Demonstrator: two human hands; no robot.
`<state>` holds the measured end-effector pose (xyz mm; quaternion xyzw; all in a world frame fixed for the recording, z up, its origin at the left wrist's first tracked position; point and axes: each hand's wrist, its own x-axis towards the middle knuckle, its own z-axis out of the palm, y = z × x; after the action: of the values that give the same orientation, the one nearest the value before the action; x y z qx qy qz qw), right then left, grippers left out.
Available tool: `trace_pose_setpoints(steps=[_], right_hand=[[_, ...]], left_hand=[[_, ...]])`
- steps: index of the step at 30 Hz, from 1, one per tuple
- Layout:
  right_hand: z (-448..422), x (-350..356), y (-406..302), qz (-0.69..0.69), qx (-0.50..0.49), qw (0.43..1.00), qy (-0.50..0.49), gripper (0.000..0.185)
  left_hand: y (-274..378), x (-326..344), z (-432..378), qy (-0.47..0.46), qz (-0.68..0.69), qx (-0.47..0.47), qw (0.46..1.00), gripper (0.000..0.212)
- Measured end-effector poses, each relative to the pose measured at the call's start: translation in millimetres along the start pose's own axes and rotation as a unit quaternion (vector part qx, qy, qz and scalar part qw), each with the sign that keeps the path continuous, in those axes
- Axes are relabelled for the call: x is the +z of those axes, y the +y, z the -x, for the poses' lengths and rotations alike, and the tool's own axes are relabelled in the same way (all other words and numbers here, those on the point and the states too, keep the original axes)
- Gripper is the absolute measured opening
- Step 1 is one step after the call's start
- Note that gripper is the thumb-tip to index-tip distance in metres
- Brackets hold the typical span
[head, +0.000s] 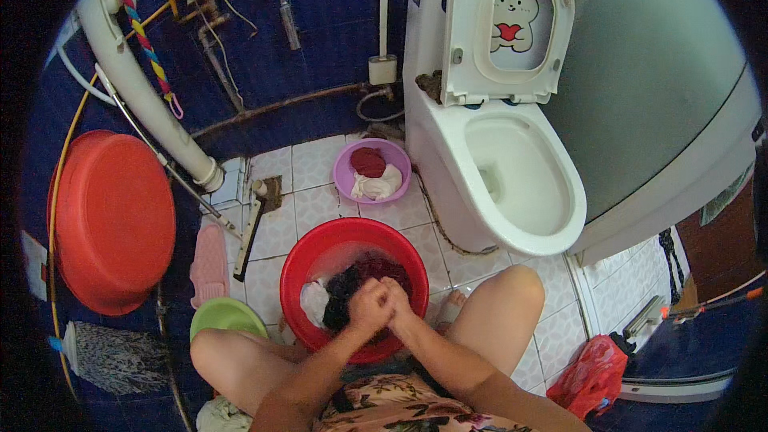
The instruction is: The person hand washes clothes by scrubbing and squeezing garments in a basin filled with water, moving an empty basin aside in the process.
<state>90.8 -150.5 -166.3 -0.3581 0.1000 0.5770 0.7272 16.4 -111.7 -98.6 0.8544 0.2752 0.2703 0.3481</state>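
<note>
In front of me on the tiled floor stands a red plastic basin with wet laundry and what looks like water inside. My left hand and my right hand are pressed together over its near right part. Both are curled on dark cloth, which spreads beyond and to the left of them. A dark maroon portion lies just past my fingers. The cloth between the palms is hidden. Against the basin's left wall rests a white cloth.
A purple basin with maroon and white cloths stands beyond, beside the toilet. At left are a floor squeegee, a pink washboard-like item, a green basin and a large red basin. A red plastic bag lies right.
</note>
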Motion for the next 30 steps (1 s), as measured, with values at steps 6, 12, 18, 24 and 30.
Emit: trace_pose_setpoints(steps=[6, 12, 18, 24, 30], right_hand=[[22.5, 33.0, -5.8, 0.027, -0.052, 0.996, 0.063, 0.012], [3.1, 14.4, -4.5, 0.02, -0.046, 0.996, 0.077, 0.015], [19.0, 37.3, -29.3, -0.033, -0.096, 0.994, -0.03, 0.017], [5.5, 39.9, -36.2, 0.23, -0.17, 0.958, 0.018, 0.032], [14.7, 37.8, -12.0, 0.399, -0.141, 0.905, 0.047, 0.039]], left_hand=[[-16.4, -6.8, -3.4, 0.035, -0.011, -0.001, 0.999, 0.019], [-11.8, 2.0, 2.5, 0.019, 0.019, -0.044, 0.999, 0.022], [-27.1, -31.3, 2.0, -0.09, 0.452, -0.522, 0.718, 0.031], [-57.9, -30.0, -3.6, -0.066, 0.492, -0.422, 0.758, 0.033], [-139.2, -19.4, -44.5, 0.089, 0.454, -0.412, 0.785, 0.034]])
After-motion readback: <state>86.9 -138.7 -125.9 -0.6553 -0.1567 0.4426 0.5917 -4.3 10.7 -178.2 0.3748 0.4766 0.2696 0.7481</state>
